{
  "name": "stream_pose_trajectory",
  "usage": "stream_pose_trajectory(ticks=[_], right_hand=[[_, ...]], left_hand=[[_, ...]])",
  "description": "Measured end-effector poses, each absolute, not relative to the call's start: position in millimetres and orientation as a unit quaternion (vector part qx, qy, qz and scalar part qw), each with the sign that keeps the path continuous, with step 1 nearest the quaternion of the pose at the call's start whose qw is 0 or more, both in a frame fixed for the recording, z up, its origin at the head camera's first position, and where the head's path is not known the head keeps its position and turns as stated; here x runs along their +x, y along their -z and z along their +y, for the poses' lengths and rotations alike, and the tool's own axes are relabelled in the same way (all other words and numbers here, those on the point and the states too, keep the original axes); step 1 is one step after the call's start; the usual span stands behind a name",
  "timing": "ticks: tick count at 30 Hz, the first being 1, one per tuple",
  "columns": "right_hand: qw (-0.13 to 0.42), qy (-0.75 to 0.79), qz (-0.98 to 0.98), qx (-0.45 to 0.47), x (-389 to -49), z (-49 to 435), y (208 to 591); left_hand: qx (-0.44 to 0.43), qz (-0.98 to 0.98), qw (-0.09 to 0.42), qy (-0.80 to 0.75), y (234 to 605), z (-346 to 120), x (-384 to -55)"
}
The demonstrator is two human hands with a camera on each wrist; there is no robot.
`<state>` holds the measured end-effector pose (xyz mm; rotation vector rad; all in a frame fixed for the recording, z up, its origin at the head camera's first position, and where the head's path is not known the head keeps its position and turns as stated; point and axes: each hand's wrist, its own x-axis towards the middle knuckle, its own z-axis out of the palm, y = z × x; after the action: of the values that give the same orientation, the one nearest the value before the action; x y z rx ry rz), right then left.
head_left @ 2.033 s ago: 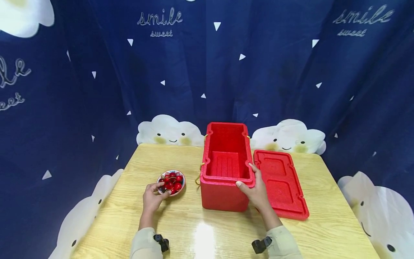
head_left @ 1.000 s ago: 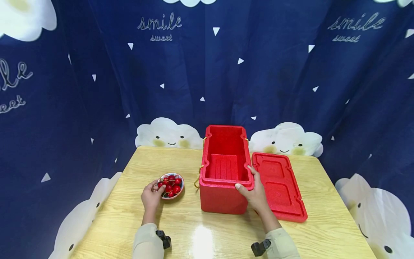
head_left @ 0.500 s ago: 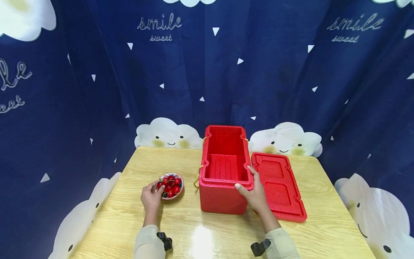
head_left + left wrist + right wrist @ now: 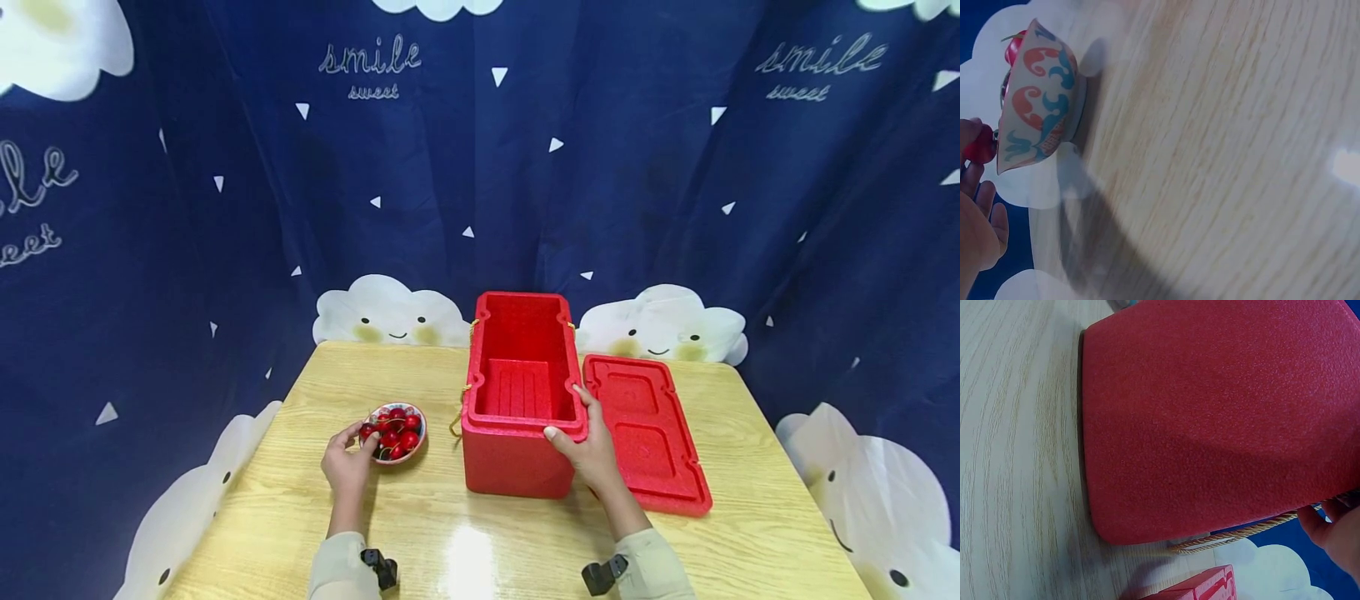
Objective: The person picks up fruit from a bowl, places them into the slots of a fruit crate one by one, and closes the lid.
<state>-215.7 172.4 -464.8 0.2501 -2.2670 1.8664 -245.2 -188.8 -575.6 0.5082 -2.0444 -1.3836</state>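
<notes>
My left hand (image 4: 348, 467) pinches a dark red cherry (image 4: 981, 145) between thumb and fingers, just at the rim of a small patterned bowl (image 4: 1041, 100). Several more cherries (image 4: 397, 432) with stems fill that bowl. With its thumb on the near rim and fingers over the right side, my right hand (image 4: 592, 442) grips the front right corner of a lidless red foam box (image 4: 517, 462). The inside of the box shows only its ribbed floor. In the right wrist view the box's front wall fills most of the picture, and only part of the hand shows.
A red lid (image 4: 648, 433) lies flat on the wooden table (image 4: 420, 533), right of the box. Yellow cord (image 4: 456, 423) hangs at the box's left side; more cord (image 4: 1260, 529) shows under my right fingers. A dark blue curtain (image 4: 420, 167) with clouds closes off the back.
My left hand has gone from reaching over the bowl to pinching a cherry, and has drawn slightly left towards the rim. The right hand keeps its grip on the box.
</notes>
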Motion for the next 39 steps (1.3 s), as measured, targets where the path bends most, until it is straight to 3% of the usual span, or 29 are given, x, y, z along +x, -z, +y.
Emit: stream_pose_trajectory(ticks=[16, 27, 39], right_hand=[[0.105, -0.63, -0.764, 0.094, -215, 171, 466], [0.103, -0.64, -0.756, 0.088, -231, 180, 494], [0.074, -0.622, -0.776, 0.073, -228, 181, 487]], left_hand=[[0.176, -0.73, 0.31, 0.583, 548, -185, -237], [0.146, -0.722, 0.281, 0.615, 513, -166, -234], [0.125, -0.714, 0.274, 0.632, 495, -150, -229]])
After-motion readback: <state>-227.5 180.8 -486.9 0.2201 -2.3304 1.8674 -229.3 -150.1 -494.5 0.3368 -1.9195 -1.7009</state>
